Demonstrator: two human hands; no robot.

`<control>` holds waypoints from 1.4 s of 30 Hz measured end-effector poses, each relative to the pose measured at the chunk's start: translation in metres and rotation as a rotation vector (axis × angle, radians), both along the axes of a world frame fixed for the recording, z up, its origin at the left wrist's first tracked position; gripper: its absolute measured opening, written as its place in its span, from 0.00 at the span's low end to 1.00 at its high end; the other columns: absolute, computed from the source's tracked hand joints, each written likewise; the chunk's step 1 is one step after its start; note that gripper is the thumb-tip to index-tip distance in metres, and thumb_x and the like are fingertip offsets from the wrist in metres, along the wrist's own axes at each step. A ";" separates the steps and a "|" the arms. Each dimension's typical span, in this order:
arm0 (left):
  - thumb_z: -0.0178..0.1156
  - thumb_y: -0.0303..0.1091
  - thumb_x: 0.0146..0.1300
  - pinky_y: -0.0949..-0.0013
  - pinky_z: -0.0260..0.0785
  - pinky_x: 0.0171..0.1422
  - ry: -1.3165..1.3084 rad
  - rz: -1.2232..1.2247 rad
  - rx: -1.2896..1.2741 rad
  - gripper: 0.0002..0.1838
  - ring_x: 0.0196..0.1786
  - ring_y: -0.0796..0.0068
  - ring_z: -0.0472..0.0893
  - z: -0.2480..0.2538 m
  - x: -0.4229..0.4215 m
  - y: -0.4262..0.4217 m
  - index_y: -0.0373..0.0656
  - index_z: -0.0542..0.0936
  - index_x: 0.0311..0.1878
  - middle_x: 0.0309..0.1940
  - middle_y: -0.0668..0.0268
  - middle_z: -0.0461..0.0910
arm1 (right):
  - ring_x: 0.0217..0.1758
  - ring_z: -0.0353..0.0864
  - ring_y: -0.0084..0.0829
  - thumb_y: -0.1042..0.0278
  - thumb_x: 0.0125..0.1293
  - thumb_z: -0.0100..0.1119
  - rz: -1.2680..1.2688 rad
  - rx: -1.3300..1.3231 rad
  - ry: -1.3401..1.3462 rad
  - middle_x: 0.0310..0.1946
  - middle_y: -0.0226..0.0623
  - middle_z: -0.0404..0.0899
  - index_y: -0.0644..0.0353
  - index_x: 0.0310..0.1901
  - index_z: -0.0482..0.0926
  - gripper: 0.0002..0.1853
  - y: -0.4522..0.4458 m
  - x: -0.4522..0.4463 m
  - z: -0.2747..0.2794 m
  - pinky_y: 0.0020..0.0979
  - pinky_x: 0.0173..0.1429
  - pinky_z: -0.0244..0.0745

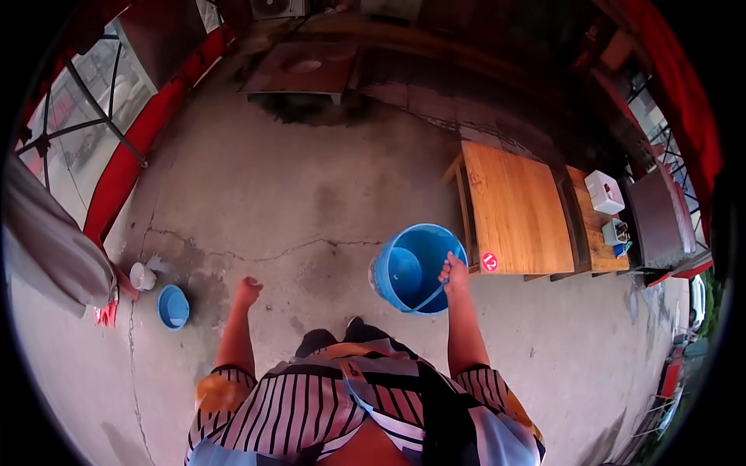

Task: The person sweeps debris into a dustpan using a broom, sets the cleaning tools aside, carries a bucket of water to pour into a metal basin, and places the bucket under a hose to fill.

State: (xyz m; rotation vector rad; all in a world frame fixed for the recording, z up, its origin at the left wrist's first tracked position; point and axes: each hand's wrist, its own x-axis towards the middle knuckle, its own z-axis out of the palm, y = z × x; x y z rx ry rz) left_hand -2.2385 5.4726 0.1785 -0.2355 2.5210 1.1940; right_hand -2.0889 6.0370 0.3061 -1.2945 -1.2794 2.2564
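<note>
A blue plastic bucket hangs tilted at my right side, its open top facing me and a paler round bottom showing inside. My right hand is closed around its blue handle, at the rim's right side. My left hand hangs over the concrete floor with its fingers curled in, and nothing shows in it. Left of that hand, a small blue basin sits on the floor with something pale inside. Beside the basin stands a white tub.
Wooden tables stand to the right; the nearer bears a red "12" sticker. A white box and a small container rest on the farther one. A low table stands ahead. Grey curtain hangs left. Cracked concrete lies between.
</note>
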 end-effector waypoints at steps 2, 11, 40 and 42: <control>0.59 0.33 0.48 0.70 0.62 0.14 -0.191 0.209 -0.061 0.09 0.15 0.73 0.73 -0.010 0.003 -0.031 0.41 0.72 0.31 0.17 0.64 0.73 | 0.09 0.53 0.19 0.59 0.55 0.57 0.046 0.015 0.057 0.09 0.24 0.56 0.56 0.22 0.66 0.14 0.032 -0.102 0.018 0.24 0.15 0.48; 0.49 0.37 0.54 0.59 0.63 0.17 -0.601 0.879 -0.007 0.08 0.16 0.65 0.71 -0.084 -0.171 -0.052 0.44 0.70 0.30 0.17 0.60 0.71 | 0.07 0.52 0.17 0.60 0.53 0.60 0.173 0.207 0.015 0.08 0.23 0.57 0.57 0.20 0.67 0.14 0.207 -0.468 0.036 0.21 0.13 0.45; 0.46 0.44 0.56 0.59 0.63 0.22 -0.780 0.741 -0.224 0.13 0.21 0.62 0.71 -0.062 -1.243 0.688 0.44 0.70 0.24 0.19 0.59 0.72 | 0.06 0.60 0.23 0.67 0.50 0.61 0.081 0.145 -0.441 0.08 0.29 0.63 0.57 0.16 0.67 0.13 0.991 -1.220 -0.154 0.25 0.08 0.51; 0.47 0.43 0.55 0.58 0.63 0.25 -0.738 0.714 -0.202 0.13 0.23 0.61 0.72 -0.078 -1.346 0.765 0.43 0.70 0.26 0.21 0.58 0.72 | 0.05 0.60 0.22 0.66 0.49 0.61 0.031 0.122 -0.521 0.07 0.28 0.62 0.56 0.15 0.67 0.13 1.045 -1.262 -0.160 0.24 0.08 0.51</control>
